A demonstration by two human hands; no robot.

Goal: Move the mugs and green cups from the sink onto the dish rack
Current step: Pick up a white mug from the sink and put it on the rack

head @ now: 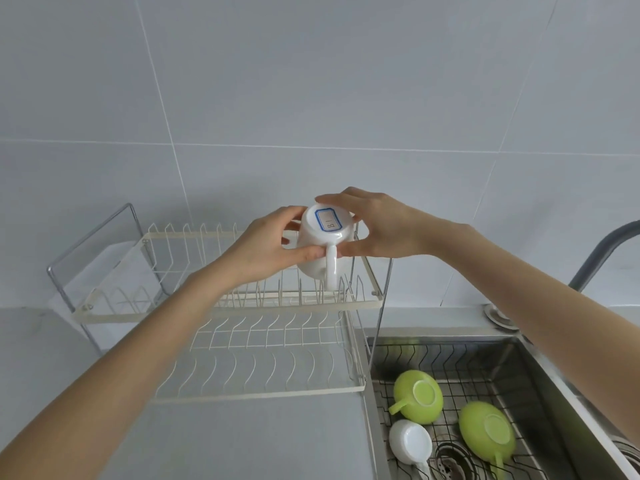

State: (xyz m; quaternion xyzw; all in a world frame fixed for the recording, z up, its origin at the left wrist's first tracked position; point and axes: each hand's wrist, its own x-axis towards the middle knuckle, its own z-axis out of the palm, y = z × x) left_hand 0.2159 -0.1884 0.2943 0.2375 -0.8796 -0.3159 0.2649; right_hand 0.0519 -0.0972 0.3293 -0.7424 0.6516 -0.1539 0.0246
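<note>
**Both hands hold an upturned white mug over the rack's top tier**

The left hand (266,242) reaches up from the lower left, forearm stretched across the dish rack (242,306); its grip is clamped on the white mug (320,244), thumb pressed to the wall beside the handle, fingers curled round the far side. The mug is upside down, a blue-bordered label on its base, its handle pointing toward the camera, and it sits over the right end of the upper tier, at the prongs. The right hand (377,225) comes in from the right, wrist level, fingers arched over the base and thumb on the near wall, also closed on the mug.

In the sink (540,379), at the counter's right edge, lie two green cups (417,396) (486,429), both upside down, and a second white mug (410,441) near the drain.
</note>
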